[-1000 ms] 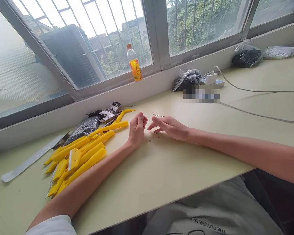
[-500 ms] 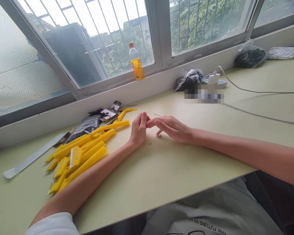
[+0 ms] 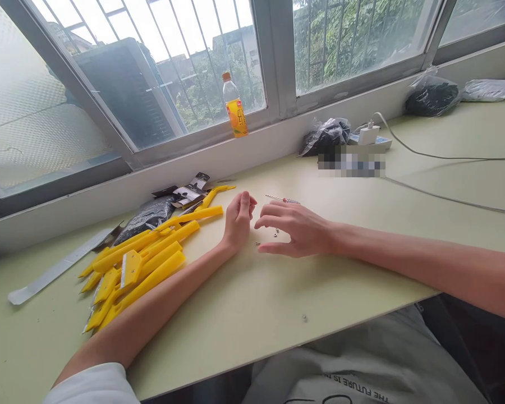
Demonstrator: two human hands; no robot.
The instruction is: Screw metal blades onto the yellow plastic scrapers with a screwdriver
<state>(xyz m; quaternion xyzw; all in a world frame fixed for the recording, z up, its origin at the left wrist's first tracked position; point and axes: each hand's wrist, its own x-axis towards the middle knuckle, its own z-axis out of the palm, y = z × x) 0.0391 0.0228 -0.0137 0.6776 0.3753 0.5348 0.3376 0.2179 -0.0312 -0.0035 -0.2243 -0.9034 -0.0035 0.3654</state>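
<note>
My left hand (image 3: 239,220) is closed with the thumb on top of curled fingers, beside the yellow scrapers. Whatever it may hold is hidden. Just to its right, my right hand (image 3: 292,229) hovers low over the table, fingers spread and nothing visible in them. Under and beside those fingers lie a few small metal pieces (image 3: 275,234), like nuts or screws. Another such piece (image 3: 304,318) is near the table's front edge. Behind the right hand rests a thin screwdriver (image 3: 278,198), its handle partly covered by the hand.
Yellow scrapers (image 3: 160,258) are heaped left of my left hand, with a black plastic bag (image 3: 147,216) and a grey-white strip (image 3: 59,268) behind. A drink bottle (image 3: 235,109) stands on the window sill. Back right are a bagged black bundle (image 3: 326,137), a charger (image 3: 369,133) and cables.
My right hand has drawn away from my left and opened its fingers. A small metal piece now shows near the front edge, where none was visible before. The left hand stays put.
</note>
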